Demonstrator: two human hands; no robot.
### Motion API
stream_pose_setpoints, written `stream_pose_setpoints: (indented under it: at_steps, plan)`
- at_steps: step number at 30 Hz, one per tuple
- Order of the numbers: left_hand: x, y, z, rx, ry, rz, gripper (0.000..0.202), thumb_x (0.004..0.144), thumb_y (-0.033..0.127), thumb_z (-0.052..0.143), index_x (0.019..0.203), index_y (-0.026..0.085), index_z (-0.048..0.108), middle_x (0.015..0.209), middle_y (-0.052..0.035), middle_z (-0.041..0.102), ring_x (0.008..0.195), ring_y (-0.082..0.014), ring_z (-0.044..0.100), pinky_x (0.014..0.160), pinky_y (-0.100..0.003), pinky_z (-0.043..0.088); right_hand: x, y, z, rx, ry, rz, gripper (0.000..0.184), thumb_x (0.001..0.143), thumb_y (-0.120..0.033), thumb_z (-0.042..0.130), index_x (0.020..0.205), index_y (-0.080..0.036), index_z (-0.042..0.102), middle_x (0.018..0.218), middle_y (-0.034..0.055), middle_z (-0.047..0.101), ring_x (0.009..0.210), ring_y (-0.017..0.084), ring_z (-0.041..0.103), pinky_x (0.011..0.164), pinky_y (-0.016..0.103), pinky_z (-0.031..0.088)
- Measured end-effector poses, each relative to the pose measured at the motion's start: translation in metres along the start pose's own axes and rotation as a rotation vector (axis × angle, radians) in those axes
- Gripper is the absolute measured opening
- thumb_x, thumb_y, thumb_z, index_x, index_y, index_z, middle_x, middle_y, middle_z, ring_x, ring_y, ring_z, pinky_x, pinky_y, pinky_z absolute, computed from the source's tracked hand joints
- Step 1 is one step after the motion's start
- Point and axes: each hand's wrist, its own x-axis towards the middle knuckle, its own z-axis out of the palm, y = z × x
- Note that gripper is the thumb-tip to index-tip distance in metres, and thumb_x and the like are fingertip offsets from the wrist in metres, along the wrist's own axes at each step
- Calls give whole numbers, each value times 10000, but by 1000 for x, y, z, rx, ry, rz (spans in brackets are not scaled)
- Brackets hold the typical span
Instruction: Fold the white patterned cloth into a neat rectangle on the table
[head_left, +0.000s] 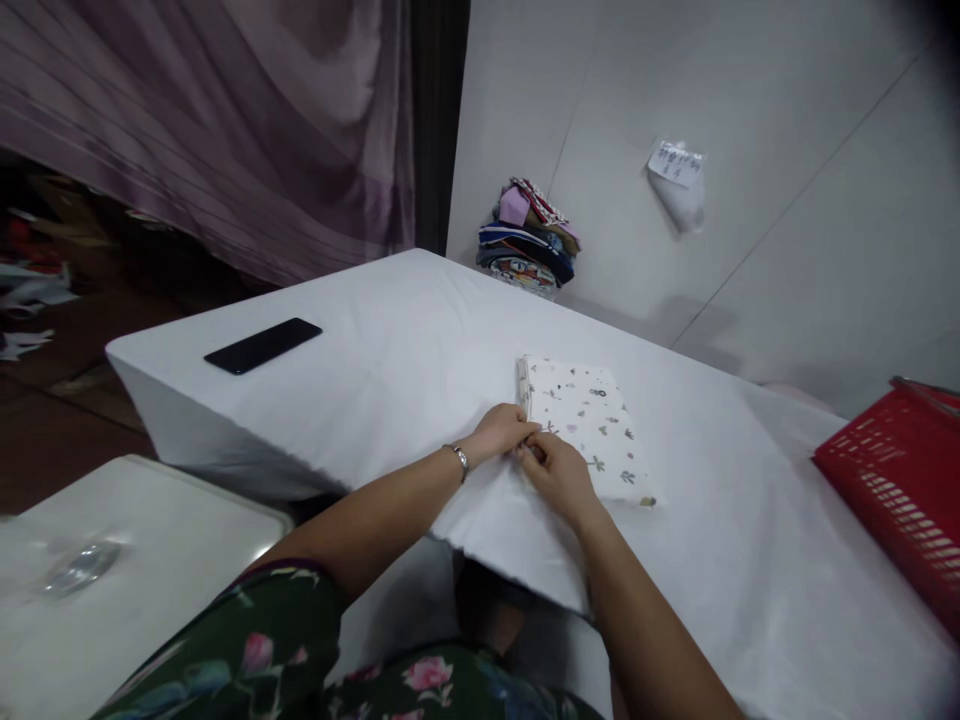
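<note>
While the left hand (504, 430) and the right hand (561, 475) met at the near-left corner of a folded printed fabric (592, 415), their fingers bunched together. Fingertips overlapped; could not tell whether either hand was closed on the fabric's edge or slightly apart. Fabric lay flat on the white-covered worktop (375, 370), small plant motifs facing up, right forearm passing just beside its near side. Metal-banded bracelet or watch (460, 462), hard to say which, circled the left wrist. Black smartphone (264, 346) lay well apart, toward the worktop's left end. Stack of folded textiles (529, 245) stood by the wall at the far edge; red plastic basket (892, 470) sat at far right. Handwritten note (676, 165) hung on the wall.
</note>
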Motion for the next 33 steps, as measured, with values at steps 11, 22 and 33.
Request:
stream_pose_setpoints:
  at_steps: [11,22,33]
  plan:
    - [0,-1,-2,64,9,-4,292,678,405,555,506,180,485,463,31,452,477,-106,411,462,-244,257,0,13,0,143,95,29,197,808,-295,457,763,-216,631,653,-19,613,601,123,521,582,226,357]
    - [18,10,-3,215,72,-35,318,755,461,511,650,174,599,646,-38,628,626,-166,561,534,-254,336,0,11,0,71,59,22,182,824,-293,451,822,-222,618,706,-13,629,634,127,534,596,228,342]
    - [13,13,-6,298,87,-60,355,785,498,478,706,177,608,732,-49,660,685,-184,593,564,-267,367,1,13,-2,90,71,-4,207,819,-278,438,794,-215,634,715,1,637,648,131,543,604,226,353]
